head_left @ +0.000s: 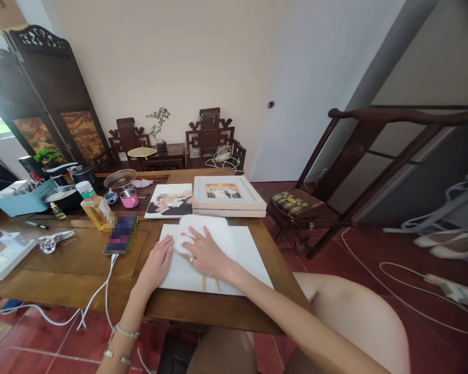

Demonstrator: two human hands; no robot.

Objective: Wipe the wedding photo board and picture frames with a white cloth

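Note:
A white rectangular board [244,259] lies flat at the near edge of the wooden table, with faint yellowish strips showing at its lower edge. My right hand [206,252], a ring on one finger, rests flat with fingers spread on a folded white tissue or cloth [214,223] on the board's upper part. Along the board's left edge lies my left hand [160,262], its fingers stretched out and touching the edge. Just beyond the board are a photo print [171,200] and a stack of light wooden picture frames [228,195].
On the table [136,280] to the left are a phone [120,234] with a charging cable, a bottle [95,208], a pink cup [129,198], a power strip [10,252] and a blue basket [21,197]. A chair [327,208] holding a bag [294,202] stands at right.

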